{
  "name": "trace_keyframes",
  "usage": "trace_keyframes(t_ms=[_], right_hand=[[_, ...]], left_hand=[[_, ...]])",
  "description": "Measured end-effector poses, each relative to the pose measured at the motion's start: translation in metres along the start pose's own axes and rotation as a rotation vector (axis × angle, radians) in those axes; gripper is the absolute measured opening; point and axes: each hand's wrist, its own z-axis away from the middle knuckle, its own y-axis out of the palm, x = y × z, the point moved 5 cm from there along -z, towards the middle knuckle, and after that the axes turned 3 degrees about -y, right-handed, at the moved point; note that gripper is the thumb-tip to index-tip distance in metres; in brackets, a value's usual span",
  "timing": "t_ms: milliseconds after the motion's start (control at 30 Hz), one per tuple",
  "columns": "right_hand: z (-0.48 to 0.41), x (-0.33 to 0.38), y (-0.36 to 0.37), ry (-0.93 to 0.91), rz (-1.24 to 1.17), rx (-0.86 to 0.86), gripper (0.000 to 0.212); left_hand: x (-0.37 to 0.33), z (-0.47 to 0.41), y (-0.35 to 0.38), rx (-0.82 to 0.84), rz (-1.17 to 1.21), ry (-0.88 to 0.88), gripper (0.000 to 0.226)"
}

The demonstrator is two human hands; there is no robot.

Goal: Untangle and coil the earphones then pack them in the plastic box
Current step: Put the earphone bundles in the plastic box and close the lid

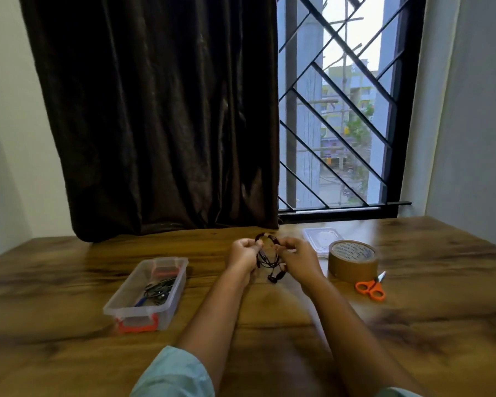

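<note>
Black earphones [269,260] hang in loose loops between both hands above the middle of the wooden table [413,325]. My left hand [242,255] pinches the cable on the left side of the loops. On the right side, my right hand [297,257] grips the same cable. The earbuds dangle below the hands, close to the tabletop. A clear plastic box [118,299] with orange latches stands open to the left of my left arm; dark cables lie inside it.
The box's clear lid [317,237] lies flat at the back right. A roll of brown tape [352,260] stands beside it, with orange-handled scissors [371,287] in front. A dark curtain [155,124] and a barred window [341,124] back the table.
</note>
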Motion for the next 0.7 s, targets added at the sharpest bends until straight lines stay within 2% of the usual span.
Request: trace_keyframes(t_ms=[67, 167, 433, 567, 633, 700], right_hand=[[0.005, 0.014, 0.006, -0.010, -0.027, -0.018, 0.018], [0.010, 0.045, 0.029, -0.056, -0.065, 0.041, 0.013], [0.040, 0.109, 0.128, 0.021, -0.112, 0.206, 0.016], [0.051, 0.105, 0.173, 0.107, 0.082, 0.245, 0.017], [0.054, 0.099, 0.183, 0.046, 0.296, 0.238, 0.024], [0.060, 0.095, 0.187, -0.017, 0.484, 0.222, 0.024]], left_hand=[[-0.019, 0.011, -0.025, -0.002, 0.015, 0.083, 0.020], [-0.043, 0.026, -0.077, -0.055, 0.009, 0.158, 0.013], [-0.056, 0.043, -0.224, -0.308, -0.099, 0.173, 0.013], [-0.032, 0.036, -0.251, -0.283, -0.234, 0.042, 0.014], [-0.022, 0.036, -0.249, -0.251, -0.362, 0.002, 0.014], [-0.018, 0.035, -0.244, -0.252, -0.601, 0.030, 0.020]])
